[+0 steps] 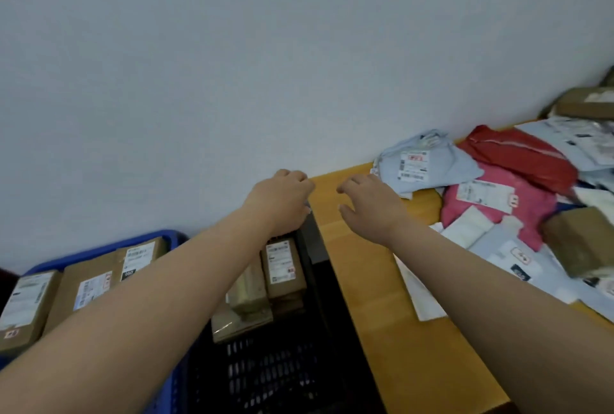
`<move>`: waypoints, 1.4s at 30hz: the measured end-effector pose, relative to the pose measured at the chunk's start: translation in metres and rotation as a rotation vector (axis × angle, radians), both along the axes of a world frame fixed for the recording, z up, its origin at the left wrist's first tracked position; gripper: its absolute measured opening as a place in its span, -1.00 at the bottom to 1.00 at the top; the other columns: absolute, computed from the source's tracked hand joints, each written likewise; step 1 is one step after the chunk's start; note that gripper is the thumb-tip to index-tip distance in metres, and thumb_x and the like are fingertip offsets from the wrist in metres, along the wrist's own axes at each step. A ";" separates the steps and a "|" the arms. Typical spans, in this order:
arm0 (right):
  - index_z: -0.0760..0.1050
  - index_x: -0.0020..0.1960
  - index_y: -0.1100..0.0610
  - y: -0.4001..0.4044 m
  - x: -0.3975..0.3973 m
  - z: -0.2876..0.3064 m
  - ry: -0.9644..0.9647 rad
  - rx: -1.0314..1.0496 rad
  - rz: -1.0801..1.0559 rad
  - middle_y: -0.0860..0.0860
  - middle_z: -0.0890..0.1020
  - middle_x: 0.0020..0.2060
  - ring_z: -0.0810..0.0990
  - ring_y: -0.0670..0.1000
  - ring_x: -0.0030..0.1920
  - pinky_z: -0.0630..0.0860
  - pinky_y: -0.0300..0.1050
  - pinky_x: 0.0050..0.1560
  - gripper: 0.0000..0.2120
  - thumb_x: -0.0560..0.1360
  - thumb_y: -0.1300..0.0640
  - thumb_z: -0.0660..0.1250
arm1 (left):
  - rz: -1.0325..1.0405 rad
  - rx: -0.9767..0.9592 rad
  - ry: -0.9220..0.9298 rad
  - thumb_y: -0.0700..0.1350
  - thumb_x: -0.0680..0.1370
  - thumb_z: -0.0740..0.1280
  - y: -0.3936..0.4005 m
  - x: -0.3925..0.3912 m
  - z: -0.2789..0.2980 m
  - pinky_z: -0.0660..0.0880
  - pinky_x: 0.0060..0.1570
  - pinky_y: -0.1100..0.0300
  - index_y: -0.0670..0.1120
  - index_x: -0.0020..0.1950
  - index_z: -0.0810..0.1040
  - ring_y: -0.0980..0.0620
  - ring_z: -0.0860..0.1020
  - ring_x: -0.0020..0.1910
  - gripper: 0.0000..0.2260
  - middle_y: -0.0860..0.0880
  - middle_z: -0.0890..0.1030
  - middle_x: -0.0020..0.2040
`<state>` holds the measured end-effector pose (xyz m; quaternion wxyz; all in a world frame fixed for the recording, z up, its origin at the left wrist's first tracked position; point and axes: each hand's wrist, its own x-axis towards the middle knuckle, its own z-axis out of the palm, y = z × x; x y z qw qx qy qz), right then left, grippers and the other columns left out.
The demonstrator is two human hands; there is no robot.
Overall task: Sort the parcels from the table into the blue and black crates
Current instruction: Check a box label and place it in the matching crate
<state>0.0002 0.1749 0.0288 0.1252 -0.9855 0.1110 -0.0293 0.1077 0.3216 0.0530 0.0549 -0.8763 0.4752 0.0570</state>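
Brown cardboard parcels (pixel 285 267) in black crate (pixel 319 284), white labels up.

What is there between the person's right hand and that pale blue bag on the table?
Nothing but bare wooden table: in the head view, the right hand hovers empty just short of the pale blue bag.

The upper part of the view is filled by a plain, pale grey-blue wall (pixel 265 48), evenly and softly lit. A yellow-brown wooden surface (pixel 382 297) is set against it at the right, its near edge seen at the bottom.
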 end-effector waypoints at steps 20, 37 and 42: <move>0.43 0.34 0.12 -0.272 -0.412 0.119 -0.165 -0.181 -0.549 0.10 0.48 0.27 0.39 0.15 0.29 0.40 0.03 0.24 -0.64 0.59 0.04 0.21 | -0.579 -0.120 -0.221 0.06 0.59 0.23 -0.331 -0.344 0.117 0.45 0.17 -0.02 -0.06 0.40 0.40 -0.11 0.31 0.37 -0.59 -0.09 0.39 0.38; 0.46 0.30 0.11 -0.428 -0.399 0.101 -0.093 -0.173 -0.607 0.08 0.51 0.22 0.43 0.12 0.24 0.43 0.00 0.21 -0.67 0.57 0.05 0.24 | -0.639 -0.149 -0.101 0.09 0.56 0.29 -0.502 -0.307 0.096 0.35 0.28 0.02 -0.04 0.48 0.27 -0.11 0.28 0.40 -0.47 -0.09 0.31 0.43; 0.48 0.27 0.13 -0.487 -0.392 0.094 -0.105 -0.131 -0.722 0.10 0.52 0.19 0.44 0.13 0.22 0.47 0.01 0.16 -0.68 0.57 0.03 0.27 | -0.638 -0.158 -0.025 0.08 0.58 0.26 -0.568 -0.295 0.094 0.33 0.29 0.03 -0.09 0.45 0.32 -0.15 0.32 0.36 -0.52 -0.14 0.36 0.38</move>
